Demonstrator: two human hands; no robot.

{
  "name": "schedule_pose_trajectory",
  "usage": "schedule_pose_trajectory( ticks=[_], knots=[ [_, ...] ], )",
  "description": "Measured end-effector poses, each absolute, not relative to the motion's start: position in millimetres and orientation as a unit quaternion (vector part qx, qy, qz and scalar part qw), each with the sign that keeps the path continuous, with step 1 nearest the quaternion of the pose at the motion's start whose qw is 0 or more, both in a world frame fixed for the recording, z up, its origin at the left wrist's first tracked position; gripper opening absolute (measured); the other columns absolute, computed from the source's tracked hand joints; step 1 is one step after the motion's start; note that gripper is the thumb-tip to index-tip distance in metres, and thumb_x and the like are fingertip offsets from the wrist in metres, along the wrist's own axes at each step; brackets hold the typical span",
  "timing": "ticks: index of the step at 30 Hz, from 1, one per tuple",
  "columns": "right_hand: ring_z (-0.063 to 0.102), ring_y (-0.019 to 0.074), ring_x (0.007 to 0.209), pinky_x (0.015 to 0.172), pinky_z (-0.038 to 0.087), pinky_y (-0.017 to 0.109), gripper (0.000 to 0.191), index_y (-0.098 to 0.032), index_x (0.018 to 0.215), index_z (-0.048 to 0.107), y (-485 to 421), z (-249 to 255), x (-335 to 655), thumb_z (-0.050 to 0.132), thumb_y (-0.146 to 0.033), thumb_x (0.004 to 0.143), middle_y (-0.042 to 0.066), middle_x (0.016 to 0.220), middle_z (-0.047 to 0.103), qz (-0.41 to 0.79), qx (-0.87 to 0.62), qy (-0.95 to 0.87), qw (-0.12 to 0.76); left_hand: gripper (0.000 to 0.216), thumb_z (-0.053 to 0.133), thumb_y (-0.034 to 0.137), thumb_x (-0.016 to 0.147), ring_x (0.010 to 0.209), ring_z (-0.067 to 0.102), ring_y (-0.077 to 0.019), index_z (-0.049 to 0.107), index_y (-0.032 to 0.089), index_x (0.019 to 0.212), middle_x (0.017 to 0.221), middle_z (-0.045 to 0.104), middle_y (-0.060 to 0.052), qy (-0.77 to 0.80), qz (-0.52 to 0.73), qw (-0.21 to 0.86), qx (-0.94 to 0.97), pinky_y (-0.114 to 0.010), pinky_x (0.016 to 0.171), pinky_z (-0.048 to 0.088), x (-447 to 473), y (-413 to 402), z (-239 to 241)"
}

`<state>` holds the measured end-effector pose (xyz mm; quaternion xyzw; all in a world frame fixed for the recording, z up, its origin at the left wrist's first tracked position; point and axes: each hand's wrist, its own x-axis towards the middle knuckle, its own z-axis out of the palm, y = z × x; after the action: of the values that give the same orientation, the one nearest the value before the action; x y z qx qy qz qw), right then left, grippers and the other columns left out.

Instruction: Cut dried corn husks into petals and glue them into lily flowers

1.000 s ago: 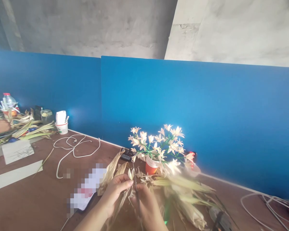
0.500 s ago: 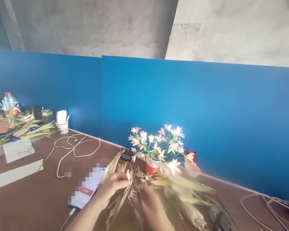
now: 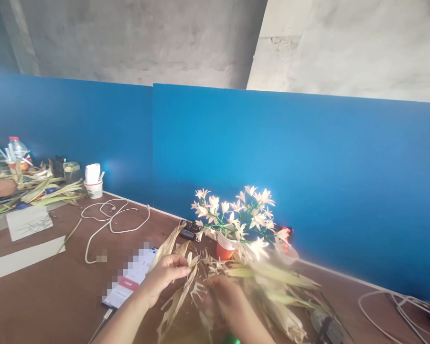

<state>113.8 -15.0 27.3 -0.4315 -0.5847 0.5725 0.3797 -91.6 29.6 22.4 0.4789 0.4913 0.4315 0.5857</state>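
My left hand (image 3: pixel 169 274) pinches a small pale piece of corn husk (image 3: pixel 191 260) between thumb and fingertips. My right hand (image 3: pixel 226 298) is closed around scissors whose thin dark blades (image 3: pixel 202 271) point up beside that piece. Its grip is blurred, and the handles are mostly hidden. Dry husk strips (image 3: pixel 179 306) and small cut scraps (image 3: pixel 199 289) lie under and between the hands. Just beyond them stands a red and white paper cup (image 3: pixel 225 247) holding pale husk flowers (image 3: pixel 236 212) on green stems. To the right lies a bundle of husks (image 3: pixel 279 291).
A phone (image 3: pixel 131 282) with a cable lies left of my left hand. A white cable (image 3: pixel 111 222) curls behind it. Paper sheets (image 3: pixel 26 222), a white cup (image 3: pixel 93 189) and another person's hand (image 3: pixel 0 189) among husks are far left. A blue partition (image 3: pixel 290 143) borders the table.
My right hand has shifted slightly right with the scissors, away from the left hand. My left hand has moved slightly left, still pinching the husk piece. Something green now shows below my right wrist.
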Motion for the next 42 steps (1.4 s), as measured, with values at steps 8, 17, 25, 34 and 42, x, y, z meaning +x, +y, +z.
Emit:
schedule_pose_trajectory(
  ticks=[8,17,25,34,42],
  knots=[
    [0.039,0.0058,0.040,0.034,0.032,0.016,0.041,-0.017,0.082,0.064,-18,41,125,0.061,-0.057,0.077,-0.003,0.056,0.054,0.583,-0.452,-0.572,0.359,0.015,0.075,0.031,0.057,0.063,0.048,-0.0173,0.066,0.020,0.063,0.061,0.057,0.001,0.511,0.433,0.566,0.481,-0.027,0.063,0.030,-92,27,30],
    [0.039,0.0062,0.039,0.033,0.030,0.016,0.024,-0.017,0.073,0.066,-21,60,130,0.068,-0.040,0.074,-0.005,0.049,0.049,0.590,-0.439,-0.600,0.315,0.017,0.074,0.029,0.057,0.064,0.051,-0.0162,0.069,0.019,0.069,0.063,0.062,0.002,0.508,0.429,0.577,0.474,-0.026,0.064,0.033,-98,32,20],
    [0.040,0.0065,0.040,0.034,0.031,0.016,0.022,-0.016,0.076,0.067,-22,63,131,0.064,-0.038,0.077,-0.004,0.054,0.049,0.569,-0.459,-0.619,0.288,0.015,0.074,0.029,0.058,0.068,0.053,-0.0170,0.069,0.020,0.070,0.067,0.065,0.002,0.516,0.420,0.576,0.475,-0.027,0.069,0.035,-98,29,28],
    [0.039,0.0073,0.041,0.040,0.036,0.020,0.023,-0.017,0.080,0.068,-19,59,134,0.065,-0.039,0.074,-0.006,0.051,0.047,0.573,-0.460,-0.631,0.249,0.016,0.069,0.031,0.060,0.067,0.054,-0.0163,0.068,0.019,0.071,0.066,0.063,0.002,0.512,0.398,0.570,0.504,-0.027,0.067,0.036,-100,33,23],
    [0.047,0.0114,0.046,0.044,0.037,0.023,0.028,-0.021,0.089,0.070,-17,55,143,0.072,-0.035,0.065,-0.003,0.057,0.056,0.581,-0.479,-0.619,0.222,0.019,0.067,0.034,0.064,0.074,0.056,-0.0167,0.065,0.019,0.076,0.071,0.064,0.002,0.512,0.362,0.568,0.533,-0.028,0.074,0.039,-103,31,29]
  ],
)
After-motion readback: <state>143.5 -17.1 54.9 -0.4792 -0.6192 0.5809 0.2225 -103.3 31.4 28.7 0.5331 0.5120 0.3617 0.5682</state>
